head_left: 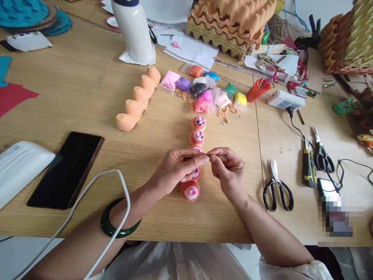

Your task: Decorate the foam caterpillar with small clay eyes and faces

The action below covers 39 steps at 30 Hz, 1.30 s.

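Note:
My left hand [188, 165] and my right hand [229, 167] meet at their fingertips, each in a pinch. Whatever lies between the fingers is too small to make out. Beneath them runs a row of red-covered egg-carton cups [190, 190] with white and pink clay on top. The two far cups [197, 137] also carry small black dots, one of them fewer. My left hand partly hides the middle cups. Past the row lie several bags of coloured clay, among them a yellow bag [240, 100] and a black bag [198, 88].
A bare orange egg-carton strip [136, 101] lies left of the bags. Black-handled scissors [274, 186] and a cutter knife [309, 167] are at right. A phone [67, 169] lies at left; a white cable [121, 175] crosses above my left forearm. Egg trays [230, 27] stand behind.

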Motion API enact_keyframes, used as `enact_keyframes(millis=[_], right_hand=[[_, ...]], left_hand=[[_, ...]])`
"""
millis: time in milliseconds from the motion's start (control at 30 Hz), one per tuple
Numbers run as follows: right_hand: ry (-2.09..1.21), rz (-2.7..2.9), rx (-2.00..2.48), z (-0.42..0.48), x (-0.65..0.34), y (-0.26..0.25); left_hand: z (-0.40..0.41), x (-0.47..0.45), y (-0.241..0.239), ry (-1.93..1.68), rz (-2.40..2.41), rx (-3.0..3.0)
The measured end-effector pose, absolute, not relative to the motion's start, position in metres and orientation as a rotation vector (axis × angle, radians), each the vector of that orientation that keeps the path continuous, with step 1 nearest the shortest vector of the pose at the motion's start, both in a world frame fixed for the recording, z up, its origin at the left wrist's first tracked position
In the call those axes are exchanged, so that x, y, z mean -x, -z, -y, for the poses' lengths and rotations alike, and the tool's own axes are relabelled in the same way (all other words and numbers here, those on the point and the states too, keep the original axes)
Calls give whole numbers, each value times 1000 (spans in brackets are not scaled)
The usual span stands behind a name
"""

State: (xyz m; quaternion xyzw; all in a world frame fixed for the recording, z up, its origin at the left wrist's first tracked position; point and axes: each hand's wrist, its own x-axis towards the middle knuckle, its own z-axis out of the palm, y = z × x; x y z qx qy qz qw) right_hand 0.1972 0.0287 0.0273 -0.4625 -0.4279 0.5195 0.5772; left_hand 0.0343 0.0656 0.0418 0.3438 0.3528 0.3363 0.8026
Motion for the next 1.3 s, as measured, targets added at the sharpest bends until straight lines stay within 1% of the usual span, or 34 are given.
enact_keyframes(millis=[200,467,700,1033,1300], right_hand=[[-1281,1005,1098,-29,-198,-24],[-1206,1039,1174,-29,-197,-27],[-1257,977,1194,-30,-199,-26],[-1175,1051,1159,-29,-197,-31],[-1046,1160,1294,-27,-198,-33]], left_hand=[[-66,-35,-41,-726,-832,-713],[-68,-34,-40,-741,-743,-723],[-65,-33,-40,-677,-730,-764],[-68,-29,-34,-677,-716,-833],[-68,-30,-42,-702,-797,-837]])
